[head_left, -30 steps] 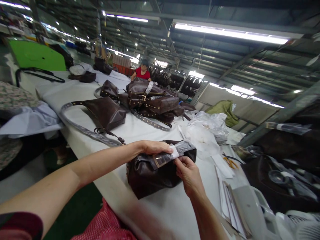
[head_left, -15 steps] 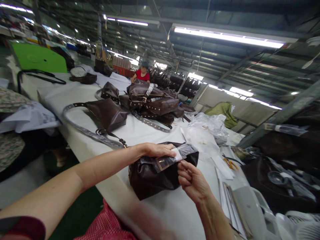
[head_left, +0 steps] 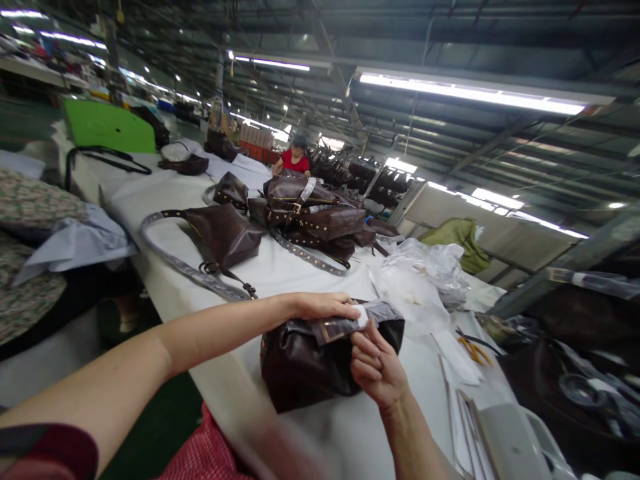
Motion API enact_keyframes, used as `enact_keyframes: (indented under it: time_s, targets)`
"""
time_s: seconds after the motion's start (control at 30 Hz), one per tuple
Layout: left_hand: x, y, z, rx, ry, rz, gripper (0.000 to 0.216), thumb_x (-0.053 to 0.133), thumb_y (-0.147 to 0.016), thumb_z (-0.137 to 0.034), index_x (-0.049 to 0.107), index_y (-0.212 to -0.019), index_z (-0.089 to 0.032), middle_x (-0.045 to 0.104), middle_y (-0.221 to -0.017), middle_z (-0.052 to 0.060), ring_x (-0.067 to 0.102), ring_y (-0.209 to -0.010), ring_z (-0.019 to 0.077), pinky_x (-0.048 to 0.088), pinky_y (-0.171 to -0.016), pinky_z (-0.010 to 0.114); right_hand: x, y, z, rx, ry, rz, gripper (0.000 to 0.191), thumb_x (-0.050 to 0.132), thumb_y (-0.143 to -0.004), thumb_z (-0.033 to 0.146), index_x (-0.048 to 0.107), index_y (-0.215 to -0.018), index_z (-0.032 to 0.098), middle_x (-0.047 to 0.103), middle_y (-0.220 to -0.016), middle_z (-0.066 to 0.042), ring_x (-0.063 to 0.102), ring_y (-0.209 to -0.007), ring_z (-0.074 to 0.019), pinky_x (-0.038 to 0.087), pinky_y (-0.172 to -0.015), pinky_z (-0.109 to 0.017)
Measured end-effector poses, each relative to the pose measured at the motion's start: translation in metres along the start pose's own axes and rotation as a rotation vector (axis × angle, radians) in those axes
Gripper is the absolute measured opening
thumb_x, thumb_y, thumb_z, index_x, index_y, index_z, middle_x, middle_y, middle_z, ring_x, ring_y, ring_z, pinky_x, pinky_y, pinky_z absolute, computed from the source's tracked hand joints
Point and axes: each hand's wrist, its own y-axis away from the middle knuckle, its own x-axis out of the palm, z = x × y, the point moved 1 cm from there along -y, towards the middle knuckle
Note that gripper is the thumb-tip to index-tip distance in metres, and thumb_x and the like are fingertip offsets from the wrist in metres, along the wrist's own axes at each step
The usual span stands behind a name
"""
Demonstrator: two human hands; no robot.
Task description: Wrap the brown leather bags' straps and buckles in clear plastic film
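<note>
The wearer's two hands (head_left: 377, 363), at least five bags (head_left: 310, 380), one green panel (head_left: 109, 125) show.

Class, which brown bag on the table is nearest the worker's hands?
The front bag, with the left hand and right hand at its wrapped strap; the other bags lie farther back.

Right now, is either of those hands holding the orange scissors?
No, the orange scissors lie off to the right, while the left hand and the right hand are both at the wrapped strap on the brown bag.
</note>
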Motion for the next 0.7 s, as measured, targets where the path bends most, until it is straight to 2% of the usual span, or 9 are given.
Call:
enact_keyframes:
  time_s: [0.1,0.23,0.3,0.37,0.43,0.53,0.6,0.63,0.7]
  targets:
    - [-0.011,0.011,-0.019,-0.026,-0.256,-0.005,0.045,0.042,-0.085,-0.056,0.056,-0.099,-0.016,0.06,-0.1,0.004,0.053,-0.089,0.0176,0.043,-0.079,0.028,0.005,0.007,0.01,-0.006,0.071,-0.116,0.035,0.078,-0.073,0.035,0.05,-0.063,0.016,0.049,-0.053,0.008,0.017,-0.036,0.0015,0.017,-0.031,-0.008]
    - [-0.023,0.061,-0.04,0.045,-0.566,-0.079,0.055,0.052,-0.081,-0.059,0.053,-0.118,-0.018,0.056,-0.123,0.007,0.051,-0.11,0.0229,0.039,-0.093,0.031,-0.01,0.039,0.018,-0.163,0.386,-0.403,0.038,0.083,-0.065,0.039,0.063,-0.089,0.016,0.068,-0.073,-0.002,0.035,-0.04,-0.0008,0.024,-0.034,-0.011]
    - [-0.023,0.09,-0.036,0.029,-0.622,-0.133,0.053,0.058,-0.077,-0.056,0.056,-0.115,-0.02,0.058,-0.12,0.006,0.052,-0.108,0.0239,0.041,-0.09,0.03,-0.022,0.055,0.018,-0.258,0.537,-0.488,0.051,0.081,-0.066,0.042,0.062,-0.108,0.02,0.071,-0.081,-0.005,0.04,-0.045,-0.0039,0.027,-0.037,-0.014]
    - [-0.019,0.114,-0.024,-0.011,-0.624,-0.178,0.052,0.063,-0.073,-0.051,0.056,-0.114,-0.02,0.06,-0.114,0.005,0.055,-0.103,0.0234,0.043,-0.086,0.029,-0.033,0.065,0.018,-0.322,0.691,-0.528,0.058,0.079,-0.066,0.048,0.061,-0.114,0.02,0.07,-0.083,-0.005,0.043,-0.048,-0.0067,0.03,-0.039,-0.017]
    - [-0.012,0.129,-0.011,-0.026,-0.585,-0.255,0.051,0.061,-0.075,-0.046,0.053,-0.118,-0.02,0.059,-0.114,0.005,0.055,-0.103,0.0227,0.043,-0.088,0.03,-0.041,0.068,0.02,-0.437,0.953,-0.606,0.053,0.072,-0.069,0.054,0.065,-0.106,0.017,0.068,-0.08,-0.006,0.047,-0.051,-0.0107,0.035,-0.042,-0.023]
    - [0.001,0.136,-0.002,-0.008,-0.611,-0.391,0.042,0.052,-0.081,-0.038,0.051,-0.118,-0.019,0.058,-0.118,0.007,0.054,-0.107,0.0229,0.04,-0.095,0.033,-0.039,0.062,0.032,-0.81,1.549,-0.734,0.042,0.059,-0.079,0.05,0.065,-0.103,0.016,0.067,-0.093,-0.011,0.061,-0.075,-0.0227,0.05,-0.063,-0.036]
    - [0.012,0.132,-0.005,-0.031,-0.681,-0.462,0.035,0.048,-0.08,-0.029,0.052,-0.114,-0.019,0.058,-0.115,0.007,0.055,-0.105,0.0235,0.04,-0.094,0.035,-0.031,0.051,0.044,-1.033,1.951,-0.685,0.042,0.051,-0.084,0.038,0.059,-0.119,0.016,0.061,-0.118,-0.017,0.057,-0.107,-0.0313,0.047,-0.088,-0.047]
    - [0.017,0.128,-0.007,-0.057,-0.718,-0.497,0.032,0.047,-0.079,-0.025,0.052,-0.11,-0.019,0.059,-0.112,0.007,0.056,-0.103,0.0238,0.041,-0.092,0.036,-0.027,0.044,0.051,-1.083,2.128,-0.613,0.045,0.049,-0.085,0.031,0.054,-0.127,0.016,0.055,-0.129,-0.018,0.049,-0.12,-0.0337,0.042,-0.097,-0.051]
    - [0.026,0.119,-0.011,-0.11,-0.79,-0.589,0.026,0.045,-0.077,-0.021,0.052,-0.102,-0.019,0.06,-0.104,0.008,0.057,-0.097,0.0247,0.042,-0.088,0.037,-0.022,0.027,0.067,-1.036,2.421,-0.449,0.053,0.048,-0.082,0.019,0.047,-0.135,0.017,0.049,-0.139,-0.017,0.04,-0.131,-0.0355,0.031,-0.105,-0.056]
